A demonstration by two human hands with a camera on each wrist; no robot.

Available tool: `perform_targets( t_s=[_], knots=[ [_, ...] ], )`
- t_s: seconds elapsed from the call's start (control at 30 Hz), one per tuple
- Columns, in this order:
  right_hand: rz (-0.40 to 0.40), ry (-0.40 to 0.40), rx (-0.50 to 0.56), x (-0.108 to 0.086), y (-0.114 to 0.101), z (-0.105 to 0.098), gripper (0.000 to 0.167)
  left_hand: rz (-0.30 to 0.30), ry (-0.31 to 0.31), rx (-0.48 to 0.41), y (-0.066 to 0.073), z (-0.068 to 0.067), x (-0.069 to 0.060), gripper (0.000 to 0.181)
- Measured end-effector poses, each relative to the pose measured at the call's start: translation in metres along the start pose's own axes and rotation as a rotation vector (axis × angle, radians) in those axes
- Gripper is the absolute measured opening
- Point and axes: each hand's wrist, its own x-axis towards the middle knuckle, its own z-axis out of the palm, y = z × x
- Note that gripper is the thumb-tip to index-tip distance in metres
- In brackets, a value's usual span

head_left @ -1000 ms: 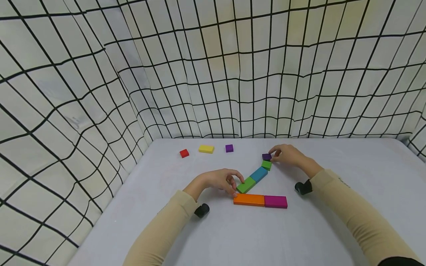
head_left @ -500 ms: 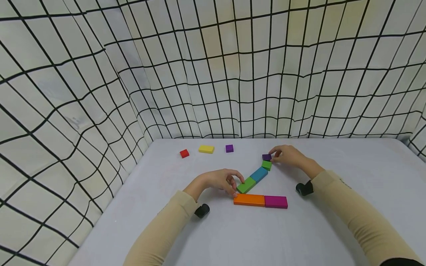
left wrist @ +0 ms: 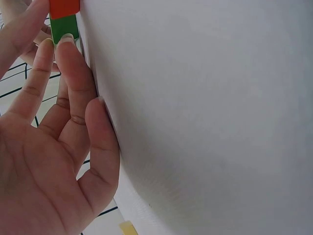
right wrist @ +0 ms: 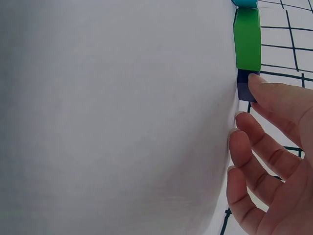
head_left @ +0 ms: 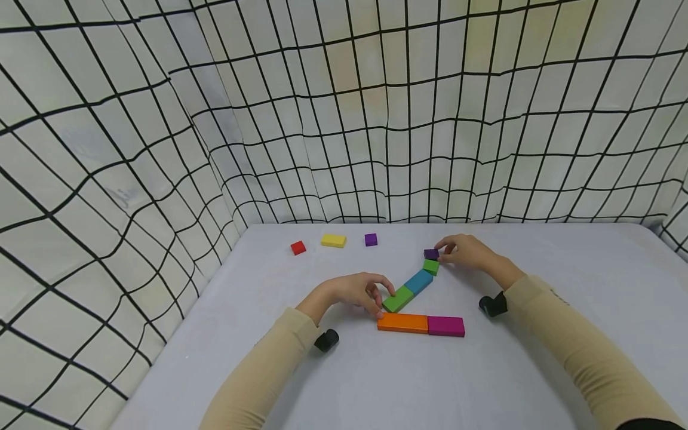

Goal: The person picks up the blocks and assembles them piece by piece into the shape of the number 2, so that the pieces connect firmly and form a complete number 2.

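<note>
In the head view a chain of blocks crosses the white table. A magenta block [head_left: 446, 326] abuts an orange block [head_left: 402, 323]; from its left end a long green block [head_left: 398, 299], a blue block [head_left: 418, 280], a small green block [head_left: 430, 267] and a dark purple block [head_left: 431, 254] run up and right. My right hand [head_left: 466, 250] pinches the dark purple block [right wrist: 245, 86] between thumb and index finger, other fingers loosely bent. My left hand [head_left: 352, 291] touches the long green block [left wrist: 64, 29] with its fingertips, thumb by the orange block's [left wrist: 64, 7] end.
Toward the table's back edge lie a red block [head_left: 298, 248], a yellow block [head_left: 333, 240] and another purple block [head_left: 371, 239], apart from each other. Black netting [head_left: 387, 128] over white sheeting encloses the table [head_left: 344, 382] at the back and left.
</note>
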Motion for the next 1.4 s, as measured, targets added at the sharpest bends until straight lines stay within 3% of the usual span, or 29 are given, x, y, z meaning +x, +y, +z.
perform_targets(
  t_s=[1.4],
  knots=[
    [-0.002, 0.005, 0.000, -0.013, 0.000, -0.004, 0.037, 0.015, 0.012, 0.009, -0.001, 0.001, -0.003, 0.043]
  ],
)
